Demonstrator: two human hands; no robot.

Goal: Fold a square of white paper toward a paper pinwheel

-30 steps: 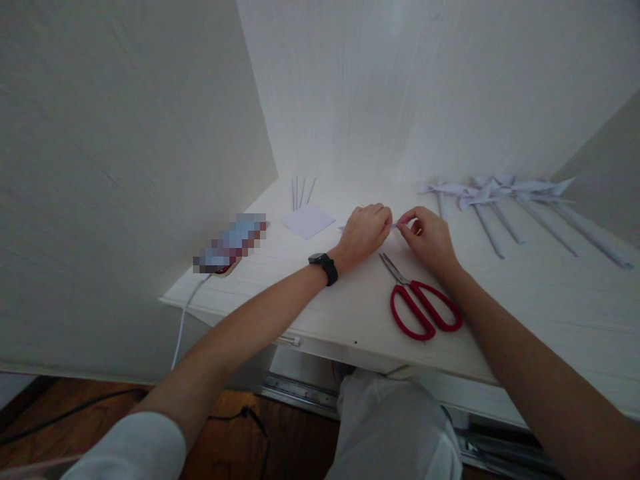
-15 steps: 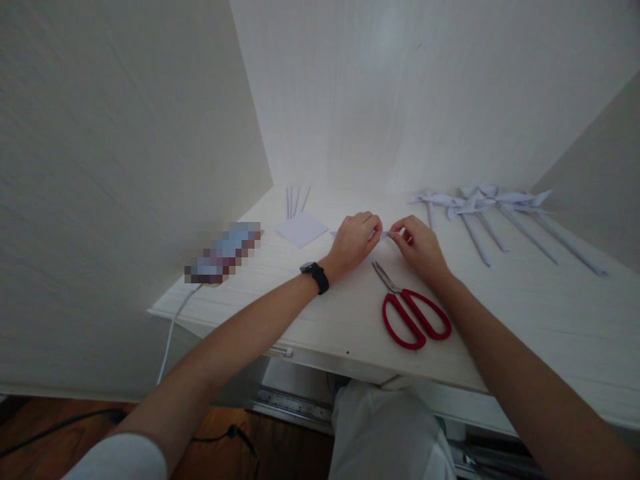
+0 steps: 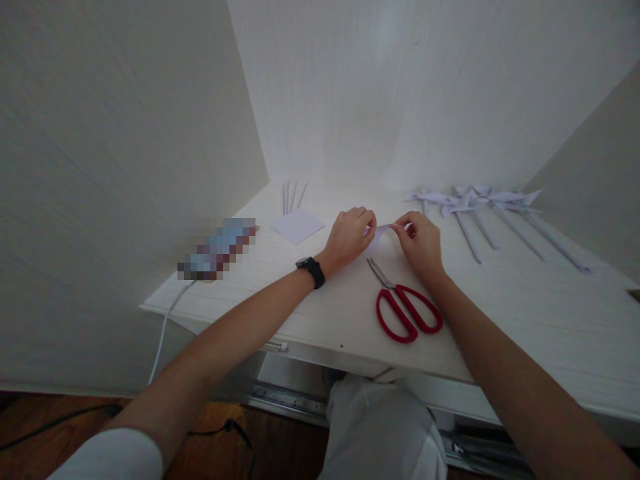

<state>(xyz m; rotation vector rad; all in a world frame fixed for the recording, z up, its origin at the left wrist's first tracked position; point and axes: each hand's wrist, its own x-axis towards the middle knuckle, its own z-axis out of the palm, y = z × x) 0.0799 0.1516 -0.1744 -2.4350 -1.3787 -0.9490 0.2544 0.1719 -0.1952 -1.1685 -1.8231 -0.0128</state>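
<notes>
A small piece of pale lilac paper (image 3: 381, 231) spans the gap between my hands, just above the white desktop. My left hand (image 3: 349, 233), with a black watch on its wrist, pinches the paper's left part and hides some of it. The fingertips of my right hand (image 3: 419, 241) are closed on its right corner. Red-handled scissors (image 3: 409, 313) lie below my hands, blades pointing away and nearly together. To the left rests a flat stack or sheet of square lilac paper (image 3: 298, 225), with several thin sticks (image 3: 290, 198) behind it.
Several paper flowers (image 3: 473, 199) with rolled stems lie at the back right. A blurred-out phone-like device (image 3: 217, 249) with a white cable (image 3: 165, 327) sits at the left edge. White panels enclose the desk (image 3: 310, 320) at the left, back and right.
The paper between my hands shows more of its surface and a wider gap separates my fingers. The whole view has shifted slightly.
</notes>
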